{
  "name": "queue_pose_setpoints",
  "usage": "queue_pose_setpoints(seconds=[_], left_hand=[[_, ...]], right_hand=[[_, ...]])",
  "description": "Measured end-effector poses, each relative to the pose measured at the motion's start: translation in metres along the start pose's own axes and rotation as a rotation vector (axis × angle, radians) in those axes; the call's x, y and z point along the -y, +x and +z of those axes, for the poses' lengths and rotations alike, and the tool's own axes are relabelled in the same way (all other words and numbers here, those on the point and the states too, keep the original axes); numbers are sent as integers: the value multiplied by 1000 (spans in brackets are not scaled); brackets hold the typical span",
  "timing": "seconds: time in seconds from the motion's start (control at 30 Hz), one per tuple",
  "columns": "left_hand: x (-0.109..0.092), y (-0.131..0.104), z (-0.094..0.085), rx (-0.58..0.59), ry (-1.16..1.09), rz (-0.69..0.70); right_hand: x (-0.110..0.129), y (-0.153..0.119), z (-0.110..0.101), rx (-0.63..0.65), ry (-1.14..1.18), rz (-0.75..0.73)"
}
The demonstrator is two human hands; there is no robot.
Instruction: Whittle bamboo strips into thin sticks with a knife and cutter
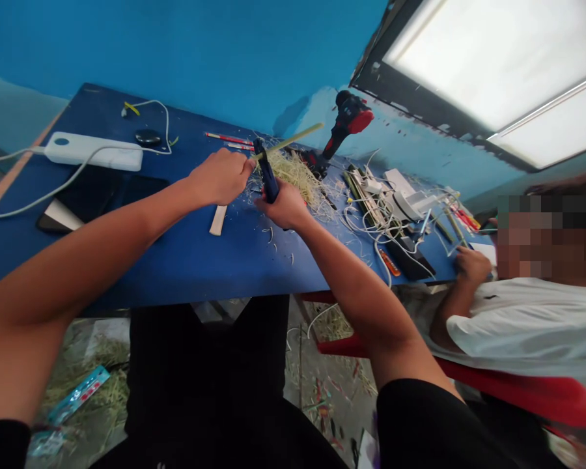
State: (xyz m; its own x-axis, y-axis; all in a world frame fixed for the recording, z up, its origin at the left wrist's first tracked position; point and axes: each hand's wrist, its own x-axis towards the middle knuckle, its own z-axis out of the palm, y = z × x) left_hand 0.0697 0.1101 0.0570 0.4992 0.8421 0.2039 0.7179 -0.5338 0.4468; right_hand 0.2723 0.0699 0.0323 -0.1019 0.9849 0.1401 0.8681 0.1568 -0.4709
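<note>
My left hand [222, 177] is closed around the near end of a thin yellow-green strip [297, 135], which looks like bamboo. The strip slants up to the right, its far end in the air. In my right hand [288, 205] is a dark blue hand tool [267, 176], held upright with its head against the strip; its exact kind is unclear. Both hands are close together above the table. Behind them lies a heap of pale curled shavings [300, 177]. A short flat piece of light wood [218, 220] rests on the table below my left hand.
On the blue table [215, 267], a cordless drill [344, 124] stands near the wall. To the left are a white power strip [92, 151] and dark flat devices. Tangled white cables [371, 215] lie right. A person in a white shirt [527, 319] sits at the right.
</note>
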Motion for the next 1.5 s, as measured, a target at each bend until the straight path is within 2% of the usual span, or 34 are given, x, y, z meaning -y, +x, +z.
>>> queue_pose_setpoints(seconds=[0.17, 0.4, 0.57, 0.67, 0.77, 0.83, 0.9, 0.97, 1.03, 1.17, 1.33, 1.5], left_hand=[[3, -2, 1, -51, 50, -56], [4, -2, -3, -29, 123, -46], [3, 1, -4, 2, 90, -42], [0, 2, -13, 73, 59, -40], [-2, 3, -23, 159, -78, -73], [-2, 3, -24, 163, -143, -81], [-4, 2, -20, 78, -58, -44], [-7, 0, -11, -60, 107, -20], [-9, -2, -2, -133, 178, -50], [-9, -2, 8, -83, 188, -53], [-1, 5, 11, -63, 175, -40], [1, 5, 15, 9, 166, -53]], right_hand=[[1, 5, 3, -5, -58, 8], [-3, 11, 7, -21, -126, 11], [-11, 12, 11, -31, -142, 35], [-12, 10, 2, -8, -146, 33], [-10, 7, -12, 52, -130, 20], [-8, 4, -19, 62, -112, 14], [-6, 2, -23, 52, -105, 25], [-5, -1, -22, 19, -122, 56], [-4, -3, -19, -19, -153, 90], [-5, -6, -12, -4, -166, 125], [-9, -5, -7, 28, -181, 108], [-9, -5, -5, 91, -218, 110]])
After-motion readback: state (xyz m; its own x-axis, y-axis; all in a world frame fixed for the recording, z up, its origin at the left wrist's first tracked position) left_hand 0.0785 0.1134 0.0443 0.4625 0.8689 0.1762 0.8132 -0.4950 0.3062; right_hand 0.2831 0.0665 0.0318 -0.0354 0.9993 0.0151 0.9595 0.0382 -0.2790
